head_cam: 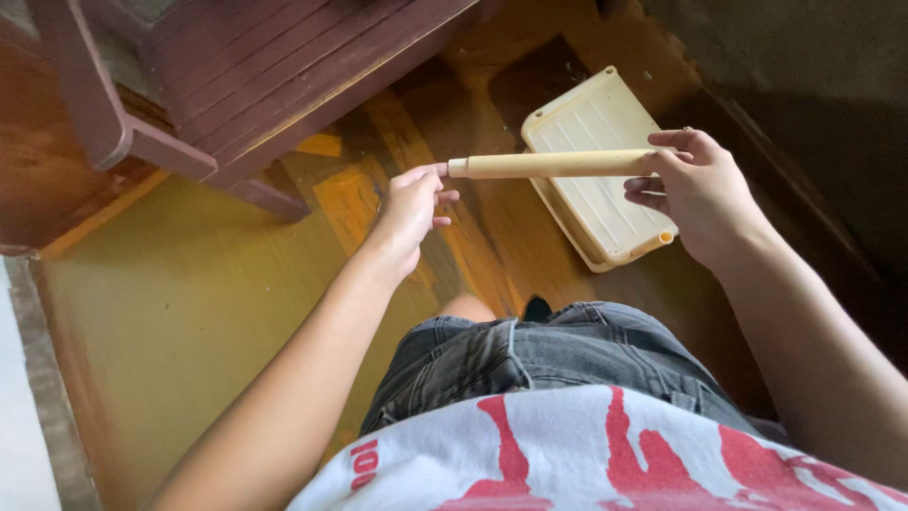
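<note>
Right hand (pixel 695 189) grips one end of a cream-coloured handle (pixel 553 165), fingers curled round it, holding it level in the air above the floor. Left hand (pixel 413 206) meets the other, narrower end of that handle with only its fingertips, thumb and forefinger pinched at the tip, the rest of the fingers loosely folded. Directly under the handle, below and between both hands, a cream plastic tray (pixel 594 194) with a ribbed face lies flat on the worn yellow-brown floor (pixel 199 293).

The likeliest slip is at the left hand: a fingertip pinch on a smooth tip looks weak, so a twist or pull could let that end spring free and swing down onto the tray. The right hand's fuller grip looks steadier, though it holds the very end, which gives long leverage against it.

Beyond the left hand, up and away from the body, stands a dark red wooden bench (pixel 284 66), its slanted leg reaching toward the hands; a wide sweep that way could strike it. Beyond the right hand a dark wall (pixel 813 104) runs close by, leaving little room. Open floor lies to the outer side of the left forearm. Grey shorts (pixel 539 355) and a white and red shirt (pixel 586 454) sit below both hands
</note>
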